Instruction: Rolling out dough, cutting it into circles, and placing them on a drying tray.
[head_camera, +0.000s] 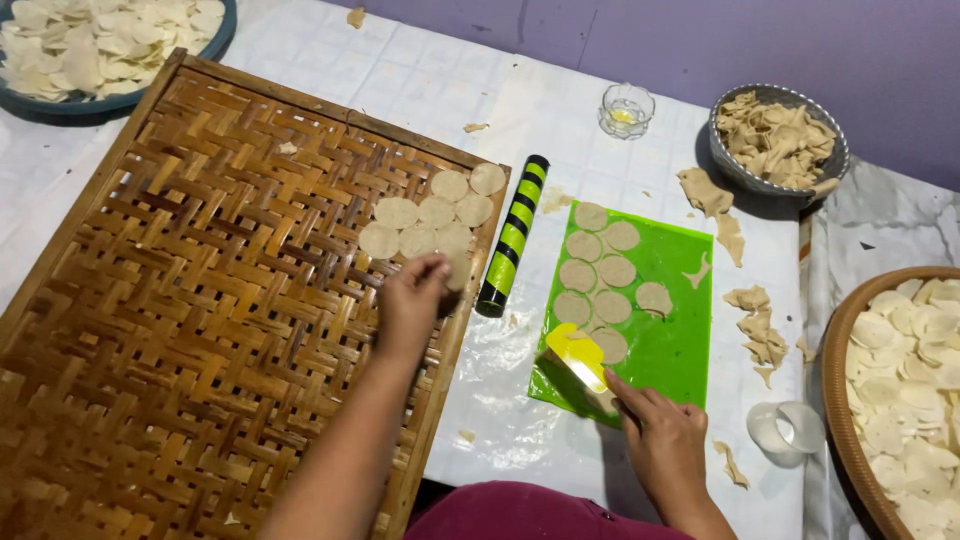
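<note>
While a dough round (456, 268) is pinched in the left hand (412, 300) over the woven tray (200, 300), a yellow scraper (577, 357) is clamped by the right hand (665, 440) on the green mat (670, 340)

even, fairly bright overhead light, soft shadows under the hands, mild glare on the table plastic, slightly soft edges.
</note>
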